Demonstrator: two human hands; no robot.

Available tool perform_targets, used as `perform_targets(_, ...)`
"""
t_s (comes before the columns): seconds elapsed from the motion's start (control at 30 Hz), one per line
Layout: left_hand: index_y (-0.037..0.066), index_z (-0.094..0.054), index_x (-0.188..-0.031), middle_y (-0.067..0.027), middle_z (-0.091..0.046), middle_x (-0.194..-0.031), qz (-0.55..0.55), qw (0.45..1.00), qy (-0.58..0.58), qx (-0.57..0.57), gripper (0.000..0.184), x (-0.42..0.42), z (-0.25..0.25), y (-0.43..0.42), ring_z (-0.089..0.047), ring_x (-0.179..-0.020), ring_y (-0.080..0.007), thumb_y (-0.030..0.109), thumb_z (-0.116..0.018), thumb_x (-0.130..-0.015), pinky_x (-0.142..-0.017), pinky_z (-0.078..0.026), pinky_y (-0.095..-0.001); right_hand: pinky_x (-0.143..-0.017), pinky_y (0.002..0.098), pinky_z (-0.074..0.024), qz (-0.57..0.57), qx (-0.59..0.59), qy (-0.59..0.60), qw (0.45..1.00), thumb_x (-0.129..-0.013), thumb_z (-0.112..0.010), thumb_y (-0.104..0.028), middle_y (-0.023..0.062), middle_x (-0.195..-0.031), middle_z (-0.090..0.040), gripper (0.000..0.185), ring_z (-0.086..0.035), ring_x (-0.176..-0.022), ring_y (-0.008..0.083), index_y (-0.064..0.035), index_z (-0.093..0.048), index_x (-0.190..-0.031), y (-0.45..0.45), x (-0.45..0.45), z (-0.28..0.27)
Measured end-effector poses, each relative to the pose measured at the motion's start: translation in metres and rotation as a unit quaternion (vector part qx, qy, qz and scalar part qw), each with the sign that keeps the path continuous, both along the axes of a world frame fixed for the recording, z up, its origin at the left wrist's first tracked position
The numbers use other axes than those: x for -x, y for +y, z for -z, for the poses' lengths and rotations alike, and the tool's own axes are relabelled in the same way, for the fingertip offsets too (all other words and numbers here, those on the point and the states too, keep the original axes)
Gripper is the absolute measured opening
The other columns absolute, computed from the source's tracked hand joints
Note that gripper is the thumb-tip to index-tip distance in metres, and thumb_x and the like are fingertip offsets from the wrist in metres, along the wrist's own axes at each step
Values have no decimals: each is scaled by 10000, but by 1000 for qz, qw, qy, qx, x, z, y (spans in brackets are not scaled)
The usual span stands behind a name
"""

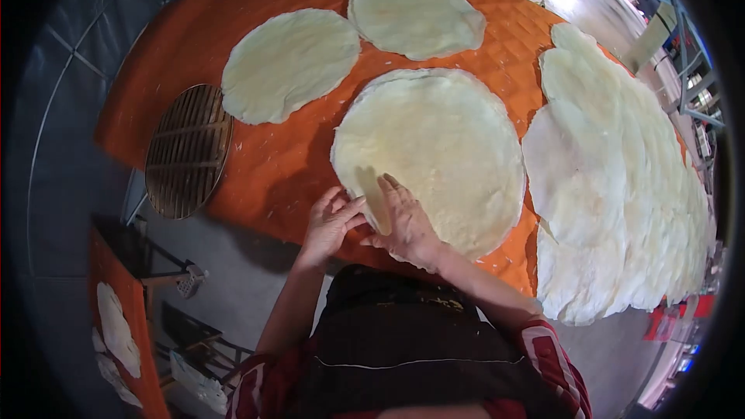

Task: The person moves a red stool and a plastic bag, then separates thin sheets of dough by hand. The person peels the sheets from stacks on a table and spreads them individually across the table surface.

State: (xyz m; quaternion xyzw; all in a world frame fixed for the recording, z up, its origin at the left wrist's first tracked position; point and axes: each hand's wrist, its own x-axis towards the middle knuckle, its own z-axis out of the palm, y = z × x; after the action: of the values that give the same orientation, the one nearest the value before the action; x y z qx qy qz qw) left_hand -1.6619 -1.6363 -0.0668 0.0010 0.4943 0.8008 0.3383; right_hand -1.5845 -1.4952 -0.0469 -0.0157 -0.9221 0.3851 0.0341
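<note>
A thick round stack of thin pale flatbread sheets (434,140) lies on the orange quilted cloth in front of me. At its near left edge is my left hand (334,223), fingers bent and closed together with the thumb at the rim of the top sheet. Just to the right, my right hand (405,223) reaches over the near part of the stack with its fingers stretched out, low over or touching the surface. A shadow falls beside its fingertips. The exact pinch of my left fingertips is small in view.
Two smaller piles, a left flatbread pile (291,66) and a far flatbread pile (417,17), lie beyond on the orange cloth (272,163). Many overlapping sheets (613,186) cover the right side. A round slatted rack (188,151) sits at the left edge. A lower orange surface (155,341) holds more sheets.
</note>
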Motion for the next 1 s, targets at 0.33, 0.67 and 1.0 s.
perform_targets(0.33,37,-428,-1110,-73,-572,-937,8,999,32,-25,413,-2,8,11,-558,-779,-131,61,-624,-747,-629,-478,-257,-850,321,-406,27,305,-152,940,-517,-809,-308,142,-1146,-475,848,-472,-1045,240,22,-405,-1185,39,0,4)
perform_targets(0.67,12,-500,-1036,-44,-592,-828,-40,995,59,66,329,-12,21,12,-540,-689,-103,92,-616,-738,-543,-411,-211,-623,340,-478,-48,2,-72,996,-733,-580,-177,169,-758,-593,541,-601,-703,255,48,-377,-1181,32,1,10)
perform_targets(1.0,-29,-462,-1095,-103,-544,-1008,-163,980,-57,95,381,-26,55,21,-542,-876,-213,7,-573,-732,-748,-448,-332,-874,331,-400,-156,388,-14,908,-782,-576,-210,105,-1105,-515,447,-516,-958,190,-41,-427,-1168,270,49,-18)
